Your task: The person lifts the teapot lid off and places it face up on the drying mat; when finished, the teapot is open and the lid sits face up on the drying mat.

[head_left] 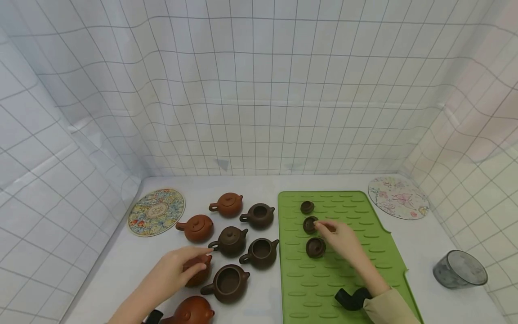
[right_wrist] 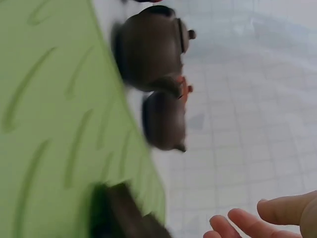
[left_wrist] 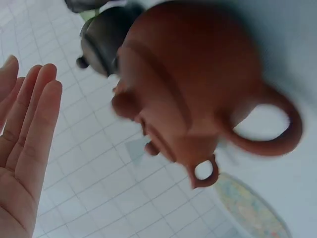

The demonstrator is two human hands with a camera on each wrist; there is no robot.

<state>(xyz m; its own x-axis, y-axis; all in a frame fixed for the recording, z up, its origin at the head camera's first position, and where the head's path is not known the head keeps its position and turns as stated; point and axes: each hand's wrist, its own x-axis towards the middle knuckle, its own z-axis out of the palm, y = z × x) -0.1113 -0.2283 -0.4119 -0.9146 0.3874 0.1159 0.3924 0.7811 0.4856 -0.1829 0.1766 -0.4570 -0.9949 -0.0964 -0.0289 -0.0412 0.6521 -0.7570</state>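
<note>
My left hand (head_left: 178,270) hovers over a red-brown teapot (head_left: 199,278), partly covering it. Its fingers look straight and hold nothing in the left wrist view, beside a large red-brown teapot (left_wrist: 193,64). On the green mat (head_left: 299,297), three dark brown teapot lids stand in a column: a far lid (head_left: 307,207), a middle lid (head_left: 310,224) and a near lid (head_left: 315,247). My right hand (head_left: 340,238) has its fingertips by the middle lid. In the right wrist view the thumb and fingers are apart, nothing between them. Three dark teapots lack lids: back (head_left: 260,216), middle (head_left: 262,254), front (head_left: 229,283).
A lidded dark teapot (head_left: 230,241) and more red-brown teapots (head_left: 198,228) stand left of the mat. Round patterned mats lie at the back left (head_left: 155,211) and back right (head_left: 398,198). A grey glass (head_left: 460,270) stands far right. Gridded white curtain (head_left: 259,90) encloses the table.
</note>
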